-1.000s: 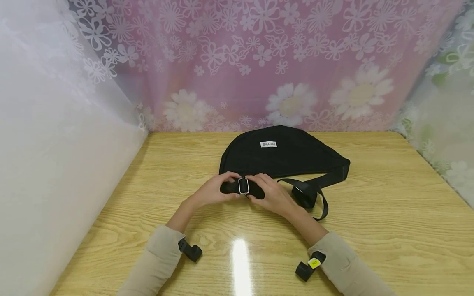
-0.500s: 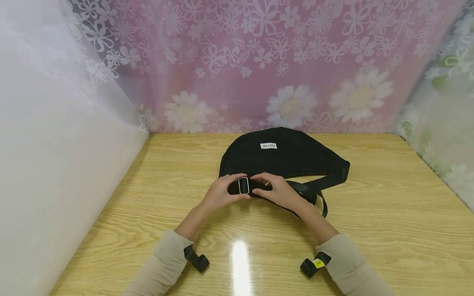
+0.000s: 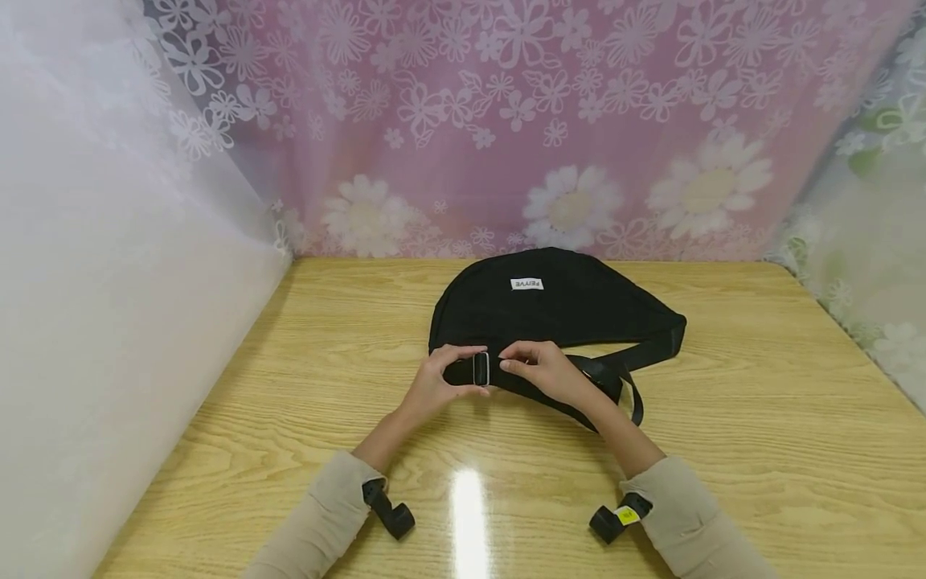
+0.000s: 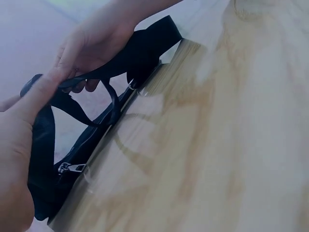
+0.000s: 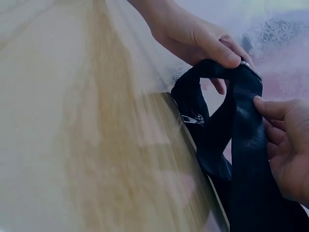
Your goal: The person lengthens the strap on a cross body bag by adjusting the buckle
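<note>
A black sling bag [image 3: 557, 301] with a small white label lies on the table, its strap bunched along the near side. My left hand [image 3: 432, 384] grips the strap at a silver slide buckle [image 3: 482, 369], thumb on the near edge and fingers on the far edge. Just right of the buckle, my right hand [image 3: 553, 376] pinches the black strap [image 3: 538, 392] between thumb and fingers. In the right wrist view the strap [image 5: 248, 130] rises in a loop between both hands. The bag's zipper pull [image 4: 75, 167] shows below the strap in the left wrist view.
The wooden table [image 3: 289, 346] has a pink floral curtain [image 3: 463, 161] behind it and a white sheet [image 3: 130, 265] along the left. A loose strap loop [image 3: 637, 400] lies beside my right wrist. Small black devices sit at both cuffs.
My right hand has moved right along the strap, away from the buckle. My left hand has shifted slightly right, and the buckle has turned a little. The bag body stays in place.
</note>
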A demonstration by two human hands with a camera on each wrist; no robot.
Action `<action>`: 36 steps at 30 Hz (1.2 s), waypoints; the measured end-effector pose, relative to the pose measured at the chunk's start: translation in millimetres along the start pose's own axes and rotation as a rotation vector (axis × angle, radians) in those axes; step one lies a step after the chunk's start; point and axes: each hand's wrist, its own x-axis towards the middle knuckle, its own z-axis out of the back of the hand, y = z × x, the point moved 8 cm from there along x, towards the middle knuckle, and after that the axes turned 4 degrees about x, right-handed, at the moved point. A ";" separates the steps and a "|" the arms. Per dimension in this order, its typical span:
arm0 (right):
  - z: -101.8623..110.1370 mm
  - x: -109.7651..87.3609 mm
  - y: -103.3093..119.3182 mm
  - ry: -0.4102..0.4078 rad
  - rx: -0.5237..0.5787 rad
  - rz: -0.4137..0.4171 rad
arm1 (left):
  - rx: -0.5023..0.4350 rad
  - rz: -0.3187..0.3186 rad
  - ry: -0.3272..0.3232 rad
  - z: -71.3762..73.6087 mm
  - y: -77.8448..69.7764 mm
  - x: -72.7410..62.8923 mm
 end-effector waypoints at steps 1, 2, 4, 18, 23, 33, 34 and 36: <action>-1.6 -0.2 0.6 0.008 0.005 0.000 | 0.009 0.004 0.010 -1.8 0.3 -0.5; -3.3 -0.2 0.5 0.018 0.014 0.001 | 0.016 0.012 0.018 -3.3 1.0 -1.0; -5.9 0.0 2.0 0.032 0.027 0.004 | 0.026 0.032 0.028 -5.5 2.9 -2.4; 7.2 -2.8 -0.6 0.064 0.008 -0.045 | -0.159 0.220 0.020 -4.8 15.3 -7.3; -1.5 -1.7 6.6 0.063 -0.023 -0.030 | -0.076 0.182 0.079 -8.8 11.8 -8.1; -7.2 -1.7 13.6 0.028 -0.048 -0.031 | 0.035 -0.028 0.060 -8.2 0.9 -3.9; -7.0 -1.5 14.0 0.027 -0.057 -0.030 | 0.042 -0.046 0.043 -6.9 0.3 -3.6; -5.9 -1.0 16.1 0.030 -0.070 -0.034 | 0.051 -0.071 0.017 -5.2 0.1 -2.9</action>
